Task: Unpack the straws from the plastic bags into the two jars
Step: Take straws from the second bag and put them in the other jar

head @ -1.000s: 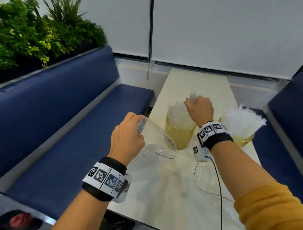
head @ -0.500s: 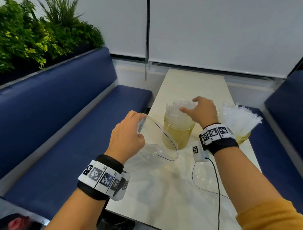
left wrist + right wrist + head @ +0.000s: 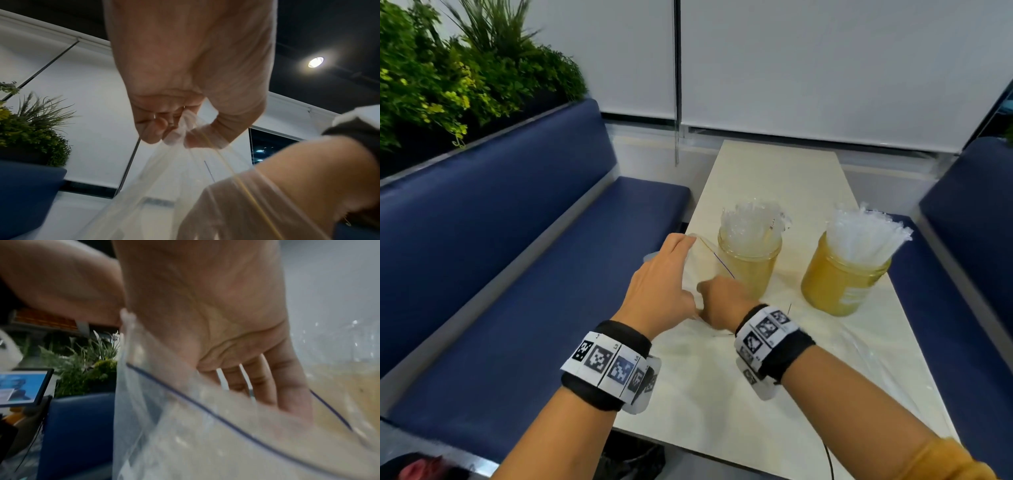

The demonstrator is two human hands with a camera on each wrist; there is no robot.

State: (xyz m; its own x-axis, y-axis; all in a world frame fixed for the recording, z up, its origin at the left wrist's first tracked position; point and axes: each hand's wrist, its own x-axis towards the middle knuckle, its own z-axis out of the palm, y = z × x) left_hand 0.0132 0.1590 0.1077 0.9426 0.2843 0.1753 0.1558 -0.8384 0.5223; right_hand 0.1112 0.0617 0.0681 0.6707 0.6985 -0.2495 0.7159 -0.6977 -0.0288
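Observation:
Two amber jars stand on the table, the left jar (image 3: 751, 274) and the right jar (image 3: 835, 287), each packed with clear wrapped straws (image 3: 750, 222) that stick out of the top. My left hand (image 3: 671, 270) holds a clear zip bag (image 3: 710, 255) up in front of the left jar; in the left wrist view its fingers (image 3: 156, 128) pinch the bag's rim (image 3: 185, 186). My right hand (image 3: 719, 298) reaches into the bag's mouth with straight fingers (image 3: 267, 386) behind the blue zip line (image 3: 205, 412). I cannot make out what lies in the bag.
The pale table (image 3: 774, 178) runs between two blue benches (image 3: 500, 274). Flat clear plastic (image 3: 876, 370) lies on the near right of the table. Plants (image 3: 448, 75) stand behind the left bench. A cable hangs from my right wrist.
My right hand has left the straws in the left jar and come back toward me into the bag's mouth. My left hand still holds the bag, now a little farther forward.

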